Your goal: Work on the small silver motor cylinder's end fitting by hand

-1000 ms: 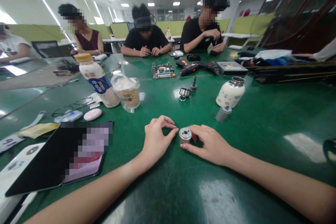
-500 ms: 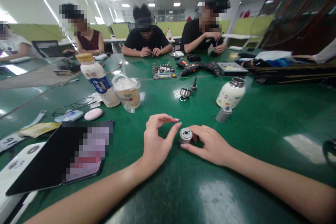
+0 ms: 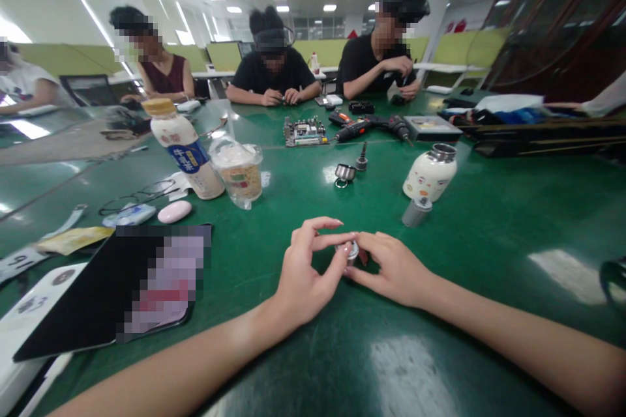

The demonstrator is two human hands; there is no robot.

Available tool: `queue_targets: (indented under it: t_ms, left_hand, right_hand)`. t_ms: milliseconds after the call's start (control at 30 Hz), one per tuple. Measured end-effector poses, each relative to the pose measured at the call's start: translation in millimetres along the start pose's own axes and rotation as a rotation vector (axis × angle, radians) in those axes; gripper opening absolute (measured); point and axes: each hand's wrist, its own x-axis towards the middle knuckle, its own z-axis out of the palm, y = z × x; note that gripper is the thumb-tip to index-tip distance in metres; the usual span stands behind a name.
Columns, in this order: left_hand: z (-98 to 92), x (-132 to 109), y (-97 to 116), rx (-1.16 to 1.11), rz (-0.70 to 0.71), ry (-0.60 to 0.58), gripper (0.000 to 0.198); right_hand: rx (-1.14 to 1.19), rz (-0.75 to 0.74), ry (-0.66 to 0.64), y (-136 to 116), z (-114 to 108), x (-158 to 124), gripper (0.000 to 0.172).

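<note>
A small round metal part (image 3: 351,259) stands on the green table (image 3: 469,247), partly covered by fingers. My right hand (image 3: 396,268) grips its side between thumb and fingers. Over the part's top, my left hand (image 3: 308,267) has its thumb and index finger close together; whatever they hold, if anything, is hidden. Behind my right hand, a silver metal cylinder (image 3: 417,212) stands in front of a cream bottle (image 3: 430,174) without a lid. Farther off are a steel cap with a ring (image 3: 345,174) and a dark pointed part (image 3: 362,158).
On the left are a tablet (image 3: 83,293), a pink oval object (image 3: 175,212), a drink bottle (image 3: 188,156) and a plastic cup (image 3: 239,172). Farther back lie a circuit board (image 3: 306,132) and power tools (image 3: 372,126). Several people sit across.
My left hand has moved right, from beside the metal part to over its top, and now covers much of it. My right hand has kept its grip, almost unmoved.
</note>
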Motion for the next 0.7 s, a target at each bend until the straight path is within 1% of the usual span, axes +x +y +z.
queue_targets:
  t_ms: [133, 333, 400, 500, 567, 700]
  left_hand:
    - [-1.0, -1.1, 1.7, -0.031, -0.027, -0.047, 0.025]
    - [-0.5, -1.7, 1.9, -0.03, -0.028, -0.052, 0.025]
    - [0.3, -1.6, 1.0, -0.022, -0.026, -0.026, 0.022]
    - [2.7, -1.3, -0.7, -0.02, -0.045, 0.054, 0.016]
    - [4.4, -0.6, -0.8, -0.039, -0.062, 0.102, 0.019]
    - [5.6, 3.0, 3.1, -0.088, -0.086, 0.144, 0.027]
  right_hand:
    - [-0.006, -0.004, -0.002, 0.6, -0.3, -0.7, 0.026]
    - [-0.004, 0.0, -0.005, 0.6, 0.4, -0.7, 0.026]
    - [-0.003, 0.003, -0.016, 0.3, 0.4, -0.5, 0.027]
    - [-0.002, 0.009, -0.029, -0.6, -0.1, -0.2, 0.027]
    - [-0.001, 0.005, -0.028, -1.0, -0.5, 0.0, 0.027]
    - [-0.002, -0.006, -0.012, -1.1, -1.1, 0.0, 0.026]
